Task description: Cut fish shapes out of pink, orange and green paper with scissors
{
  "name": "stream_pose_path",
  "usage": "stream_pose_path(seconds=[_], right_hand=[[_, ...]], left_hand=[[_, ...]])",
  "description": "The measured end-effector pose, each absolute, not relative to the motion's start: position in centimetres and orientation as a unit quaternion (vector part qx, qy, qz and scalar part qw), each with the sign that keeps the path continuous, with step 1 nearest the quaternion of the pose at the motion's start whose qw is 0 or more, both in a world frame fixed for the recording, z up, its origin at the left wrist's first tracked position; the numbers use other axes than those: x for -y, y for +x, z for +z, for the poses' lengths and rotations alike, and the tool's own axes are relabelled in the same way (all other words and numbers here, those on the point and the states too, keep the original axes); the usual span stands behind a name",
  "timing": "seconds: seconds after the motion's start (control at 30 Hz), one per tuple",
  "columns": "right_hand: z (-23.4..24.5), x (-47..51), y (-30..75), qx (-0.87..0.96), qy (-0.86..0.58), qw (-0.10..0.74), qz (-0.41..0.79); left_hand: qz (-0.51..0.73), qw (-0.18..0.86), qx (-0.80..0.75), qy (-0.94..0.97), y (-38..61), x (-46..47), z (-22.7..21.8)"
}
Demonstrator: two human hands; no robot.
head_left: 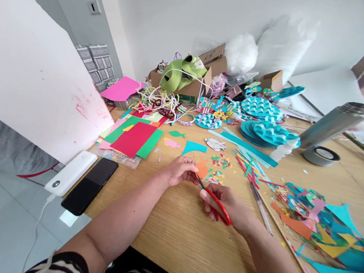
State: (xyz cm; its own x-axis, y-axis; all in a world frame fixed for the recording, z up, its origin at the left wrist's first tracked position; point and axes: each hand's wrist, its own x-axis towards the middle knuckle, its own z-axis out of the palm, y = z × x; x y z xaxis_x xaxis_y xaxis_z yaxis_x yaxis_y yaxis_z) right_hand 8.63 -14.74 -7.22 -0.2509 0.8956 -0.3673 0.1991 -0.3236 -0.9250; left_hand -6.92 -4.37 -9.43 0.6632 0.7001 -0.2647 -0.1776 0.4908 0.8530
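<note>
My left hand (183, 171) pinches a small orange paper piece (202, 168) by its edge, above the wooden table. In my right hand (222, 202) are red-handled scissors (218, 205), their blades reaching to the lower edge of the orange paper. Just beyond my hands lie a blue paper piece (194, 148), a pink paper fish (172, 143), a green paper fish (177, 134) and a grey fish drawing (215, 144). Small piles of coloured paper dots (221, 160) rest beside the orange paper.
Coloured sheets (132, 139), a phone (90, 186) and a white power bank (71, 173) are on the left. Paper scraps (323, 227), a wooden stick (291, 245) and a metal flask (336, 125) with its lid (321, 156) occupy the right. Blue wavy discs (269, 133) stand behind.
</note>
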Motion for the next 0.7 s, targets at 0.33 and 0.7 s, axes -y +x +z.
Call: stream_pose_path(seconds=[0.33, 0.7], right_hand=[[-7.24, 14.69, 8.64, 0.508, -0.537, 0.291, 0.607], [-6.82, 14.8, 8.46, 0.514, -0.541, 0.287, 0.601]], left_hand=[[0.268, 0.804, -0.306, 0.433, -7.0, 4.35, -9.53], [0.268, 0.806, -0.307, 0.428, -6.98, 4.41, -9.22]])
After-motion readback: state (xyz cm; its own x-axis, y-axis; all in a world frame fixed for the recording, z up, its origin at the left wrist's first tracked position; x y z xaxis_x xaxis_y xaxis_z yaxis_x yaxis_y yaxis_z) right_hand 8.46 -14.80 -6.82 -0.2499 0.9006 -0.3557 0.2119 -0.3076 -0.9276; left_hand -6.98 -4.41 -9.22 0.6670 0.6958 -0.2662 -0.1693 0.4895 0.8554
